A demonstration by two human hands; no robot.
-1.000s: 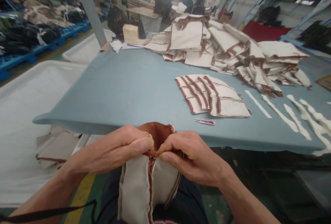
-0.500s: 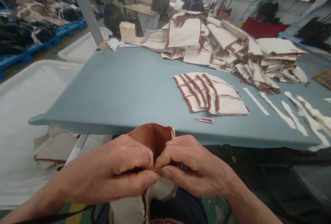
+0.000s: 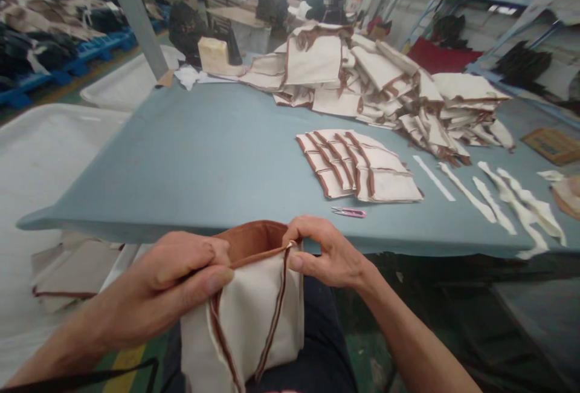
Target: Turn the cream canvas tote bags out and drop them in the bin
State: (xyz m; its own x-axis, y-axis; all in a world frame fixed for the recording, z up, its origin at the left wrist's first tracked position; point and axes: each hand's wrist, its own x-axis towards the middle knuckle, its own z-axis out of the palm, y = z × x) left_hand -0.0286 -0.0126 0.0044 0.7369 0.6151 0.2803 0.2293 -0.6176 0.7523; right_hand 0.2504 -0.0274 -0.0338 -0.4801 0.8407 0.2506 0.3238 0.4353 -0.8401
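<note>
A cream fabric bag (image 3: 258, 296) with brown trim and a brown lining hangs above my lap, its mouth spread upward. My left hand (image 3: 185, 275) pinches the left part of its rim, thumb outside and fingers over the edge. At the rim's right corner, where a brown-edged seam runs down, my right hand (image 3: 321, 251) grips the cloth between thumb and fingers. On the table just beyond lie pink thread snips (image 3: 348, 212). Behind them is a fanned stack of flat cream pieces (image 3: 385, 181) with brown edging.
A blue-covered table (image 3: 181, 157) stretches ahead, with a large heap of cream bags (image 3: 312, 63) at the back. Pale cloth strips (image 3: 466, 193) lie at the right. White bins (image 3: 40, 157) stand left, near a grey post (image 3: 133, 12).
My hands have moved apart along the rim, the right one to its corner seam. The bag's mouth is spread wider and its front panel shows. The view has turned slightly right.
</note>
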